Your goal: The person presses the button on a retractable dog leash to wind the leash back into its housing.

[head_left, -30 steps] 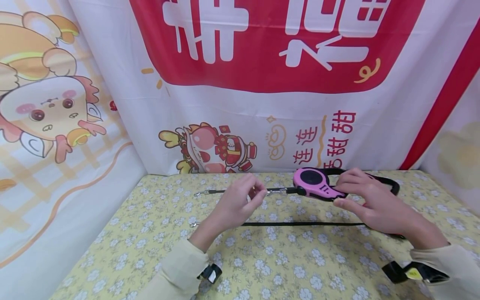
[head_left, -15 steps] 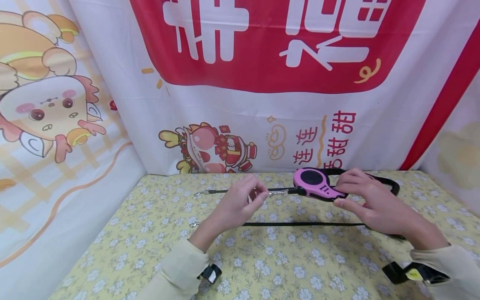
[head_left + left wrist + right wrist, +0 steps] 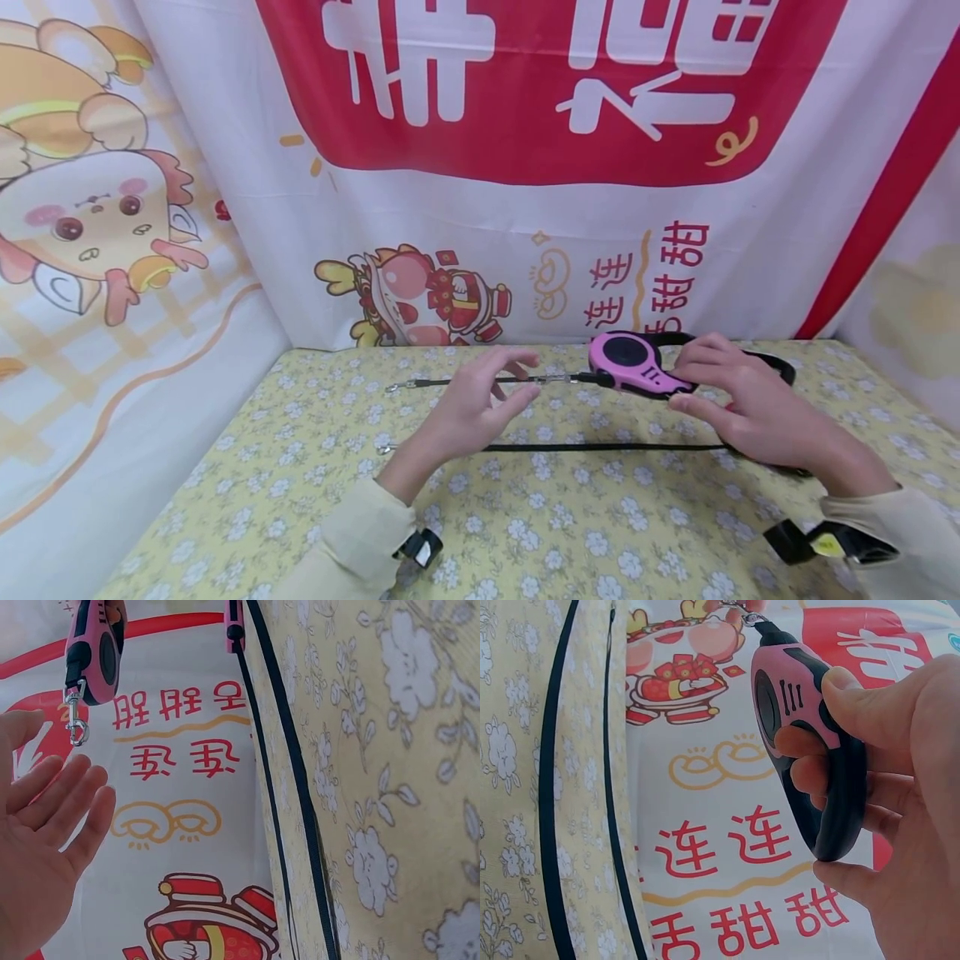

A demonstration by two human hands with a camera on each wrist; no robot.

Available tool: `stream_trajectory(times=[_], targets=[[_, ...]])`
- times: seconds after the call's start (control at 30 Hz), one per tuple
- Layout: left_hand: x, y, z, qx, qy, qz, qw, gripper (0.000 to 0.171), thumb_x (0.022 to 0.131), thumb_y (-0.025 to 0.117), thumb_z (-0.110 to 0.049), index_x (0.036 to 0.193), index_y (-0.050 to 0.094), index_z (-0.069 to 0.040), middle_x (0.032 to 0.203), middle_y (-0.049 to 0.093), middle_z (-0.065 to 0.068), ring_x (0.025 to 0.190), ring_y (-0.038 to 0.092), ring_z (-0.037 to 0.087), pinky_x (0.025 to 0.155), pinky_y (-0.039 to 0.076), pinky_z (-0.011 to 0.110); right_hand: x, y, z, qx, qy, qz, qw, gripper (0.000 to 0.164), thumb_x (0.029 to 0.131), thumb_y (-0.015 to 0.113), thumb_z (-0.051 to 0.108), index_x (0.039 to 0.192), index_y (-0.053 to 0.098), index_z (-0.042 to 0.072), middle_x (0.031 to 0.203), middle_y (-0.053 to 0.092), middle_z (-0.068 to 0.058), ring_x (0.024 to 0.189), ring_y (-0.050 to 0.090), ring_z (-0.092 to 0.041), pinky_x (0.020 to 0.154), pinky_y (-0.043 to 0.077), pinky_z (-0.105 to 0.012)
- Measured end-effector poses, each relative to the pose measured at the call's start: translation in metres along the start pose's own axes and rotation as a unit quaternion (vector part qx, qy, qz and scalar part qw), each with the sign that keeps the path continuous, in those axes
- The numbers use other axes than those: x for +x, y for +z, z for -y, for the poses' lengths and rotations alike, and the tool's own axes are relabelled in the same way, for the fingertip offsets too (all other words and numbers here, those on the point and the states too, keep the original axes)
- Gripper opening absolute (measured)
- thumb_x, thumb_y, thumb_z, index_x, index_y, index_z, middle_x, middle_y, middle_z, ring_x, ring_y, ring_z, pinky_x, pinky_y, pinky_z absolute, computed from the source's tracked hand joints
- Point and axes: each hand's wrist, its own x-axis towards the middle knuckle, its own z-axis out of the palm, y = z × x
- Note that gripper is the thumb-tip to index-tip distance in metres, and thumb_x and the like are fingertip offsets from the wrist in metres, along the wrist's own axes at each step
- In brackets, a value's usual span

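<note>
My right hand (image 3: 738, 400) holds a pink and black retractable dog leash (image 3: 624, 358) above the table, fingers through its handle loop and thumb on the casing, as the right wrist view shows. A silver clip (image 3: 76, 720) dangles from the leash's nozzle. Just beside this clip is my left hand (image 3: 480, 400), its fingers apart and lightly bent, with nothing between them. The left wrist view shows a gap between the fingertips and the clip. In the head view, the left hand overlaps the black cord of a leash lying behind it.
Two black leash cords lie across the flowered table: the far one ends in a silver clip (image 3: 393, 387), the near cord (image 3: 600, 447) in another clip (image 3: 386, 450). A second pink leash casing (image 3: 234, 630) lies on the table. A printed cloth (image 3: 465, 208) hangs behind.
My left hand has let go of the clip: the thumb and fingers that pinched it have spread apart. The right hand still holds the leash in nearly the same place.
</note>
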Motion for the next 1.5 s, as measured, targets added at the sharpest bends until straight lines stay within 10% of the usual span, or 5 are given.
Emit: stream_trajectory(times=[0.43, 0.97, 1.23, 1.5], targets=[[-0.002, 0.015, -0.015, -0.076, -0.054, 0.061, 0.9937, 0.062, 0.106, 0.064, -0.029, 0.163, 0.039, -0.018, 0.164, 0.048, -0.001, 0.149, 0.049, 0.019, 0.113, 0.052, 0.043, -0.036, -0.017, -0.028, -0.036, 0.023, -0.012, 0.999, 0.03, 0.084, 0.089, 0.02, 0.113, 0.082, 0.015, 0.116, 0.072, 0.002, 0.107, 0.051, -0.005, 0.084, 0.054, -0.028], [-0.004, 0.06, -0.04, -0.178, -0.109, 0.185, 0.9603, 0.071, 0.105, 0.065, -0.04, 0.166, 0.029, -0.033, 0.168, 0.04, -0.014, 0.154, 0.042, 0.011, 0.122, 0.044, 0.034, -0.126, -0.01, -0.053, -0.101, 0.092, 0.037, 0.99, 0.022, 0.075, 0.095, 0.028, 0.091, 0.08, 0.029, 0.103, 0.066, 0.014, 0.095, 0.047, 0.006, 0.069, 0.045, -0.015], [-0.007, 0.076, -0.046, -0.165, -0.087, 0.246, 0.9512, 0.073, 0.106, 0.063, -0.041, 0.167, 0.025, -0.032, 0.172, 0.033, -0.016, 0.157, 0.037, 0.011, 0.121, 0.043, 0.033, -0.166, 0.005, -0.074, -0.049, 0.014, -0.049, 0.997, 0.043, 0.05, 0.1, 0.014, 0.086, 0.08, 0.028, 0.096, 0.062, 0.027, 0.102, 0.044, 0.015, 0.08, 0.032, -0.001], [-0.012, 0.085, -0.057, -0.104, -0.097, 0.298, 0.944, 0.074, 0.104, 0.064, -0.049, 0.166, 0.024, -0.041, 0.171, 0.032, -0.017, 0.156, 0.039, 0.01, 0.124, 0.04, 0.038, -0.186, 0.016, -0.096, -0.047, -0.021, 0.017, 0.999, 0.044, 0.057, 0.1, 0.016, 0.085, 0.074, 0.04, 0.097, 0.057, 0.031, 0.098, 0.045, 0.012, 0.079, 0.026, -0.001]])
